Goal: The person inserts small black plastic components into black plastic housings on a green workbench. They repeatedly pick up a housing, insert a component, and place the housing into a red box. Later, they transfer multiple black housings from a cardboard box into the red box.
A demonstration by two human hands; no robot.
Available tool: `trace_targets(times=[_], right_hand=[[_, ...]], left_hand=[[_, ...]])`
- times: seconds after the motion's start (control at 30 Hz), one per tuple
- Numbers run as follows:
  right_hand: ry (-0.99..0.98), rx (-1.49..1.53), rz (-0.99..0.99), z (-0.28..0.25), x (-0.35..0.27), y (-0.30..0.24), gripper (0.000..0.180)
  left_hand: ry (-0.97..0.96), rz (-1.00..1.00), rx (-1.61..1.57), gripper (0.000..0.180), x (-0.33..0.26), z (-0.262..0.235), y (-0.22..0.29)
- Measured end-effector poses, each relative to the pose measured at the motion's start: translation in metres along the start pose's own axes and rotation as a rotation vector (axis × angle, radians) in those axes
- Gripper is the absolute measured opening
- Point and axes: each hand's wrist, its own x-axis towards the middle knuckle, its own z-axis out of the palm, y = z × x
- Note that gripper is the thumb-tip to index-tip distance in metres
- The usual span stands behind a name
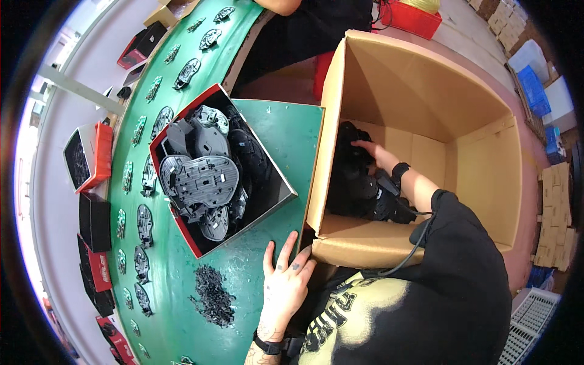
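My left hand (286, 280) lies on the green table's edge, fingers spread and holding nothing. Beside it is a small heap of tiny black plastic pieces (213, 296). My right hand (378, 156) is inside a large cardboard box (480, 167) on the right, at a pile of black plastic parts (359, 188). One finger or the thumb stretches over the parts. The other fingers are hidden, so a grip does not show. A tilted red-edged box (281, 196) on the table holds grey and black mouse-shaped plastic shells (204, 181).
On the green belt (176, 243) at the left run rows of green circuit boards (139, 131) and black shell bases (144, 225). Red and black boxes (94, 222) line its far side. Another person's arm (280, 5) shows at the top. White crates (530, 325) stand at lower right.
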Motion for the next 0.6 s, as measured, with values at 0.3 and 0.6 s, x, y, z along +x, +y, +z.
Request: trace_targets(times=[0.3,0.6], right_hand=[[-0.117,0.25,-0.122,0.001,-0.022,0.008,0.055],[-0.318,0.418,-0.188,0.027,0.007,0.019,0.038]], left_hand=[[0.006,0.04,0.0,0.026,0.0,-0.002,-0.001],[0.03,0.032,-0.025,0.027,0.0,0.001,-0.002]])
